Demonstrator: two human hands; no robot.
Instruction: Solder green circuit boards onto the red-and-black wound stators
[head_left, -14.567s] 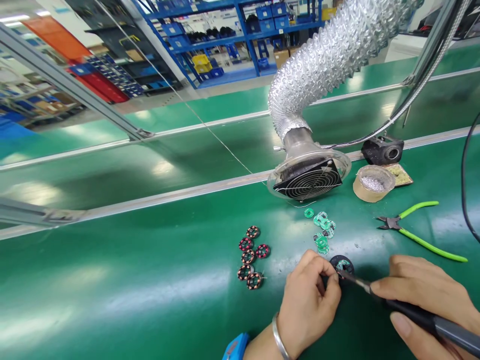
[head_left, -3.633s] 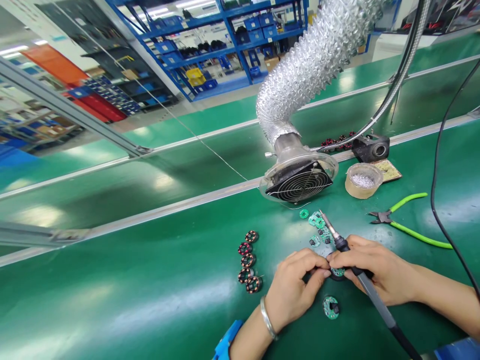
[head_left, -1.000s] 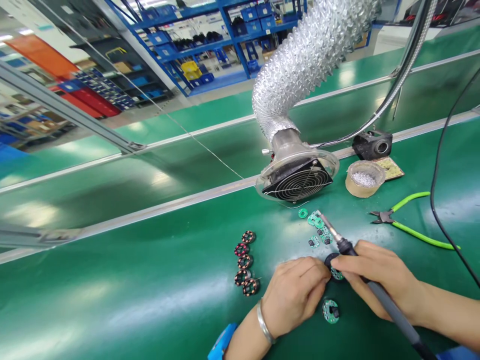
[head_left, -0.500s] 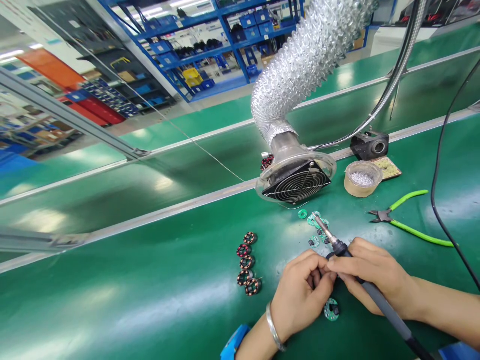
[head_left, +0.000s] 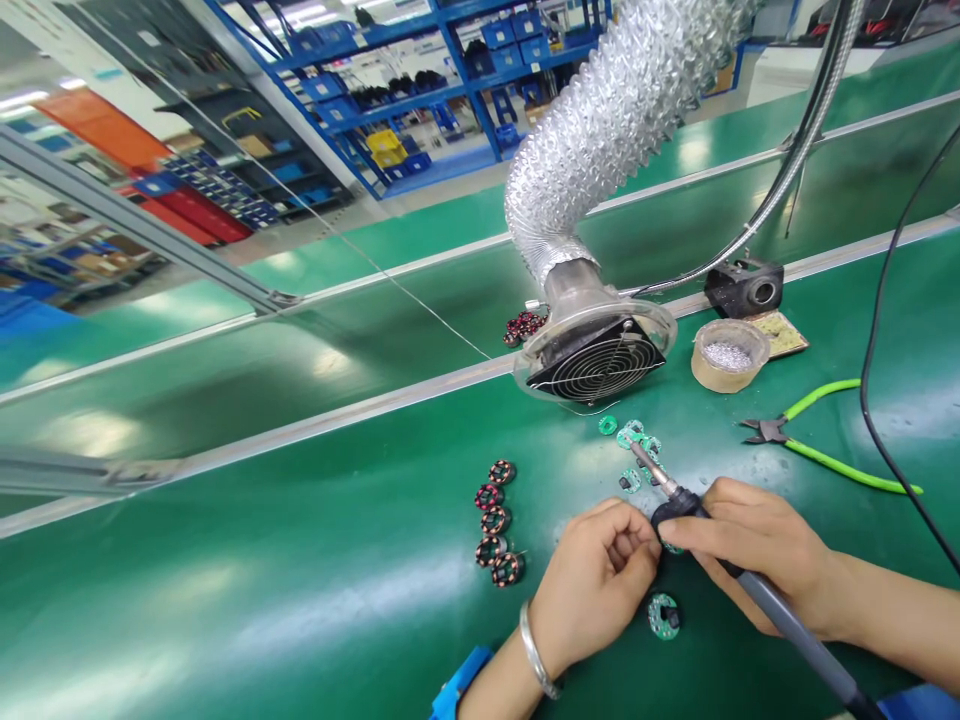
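Observation:
My right hand (head_left: pixel 765 550) is closed around a soldering iron (head_left: pixel 787 620), whose metal tip points up and left over small green circuit boards (head_left: pixel 631 432). My left hand (head_left: pixel 604 575) is pinched just left of it; what its fingertips hold is hidden. A dark rounded part (head_left: pixel 666 512) shows between the two hands, by my right thumb, with a bit of green board beneath it. Below the hands a round green board with a black piece (head_left: pixel 664 616) lies on the bench. To the left, several copper-wound ring coils (head_left: pixel 493 520) stand in a column.
A fume extractor (head_left: pixel 600 365) on a silver duct (head_left: pixel 577 170) hangs beyond the hands. Right of it are a tub of metallic bits (head_left: pixel 726 372), a sponge tray (head_left: pixel 784 335), a black iron holder (head_left: pixel 746 290) and green-handled cutters (head_left: pixel 795 440). A black cable (head_left: pixel 870 350) crosses the right side.
My left hand has drawn slightly left, away from my right hand, and more of the dark part now shows. The soldering iron has shifted slightly right and down.

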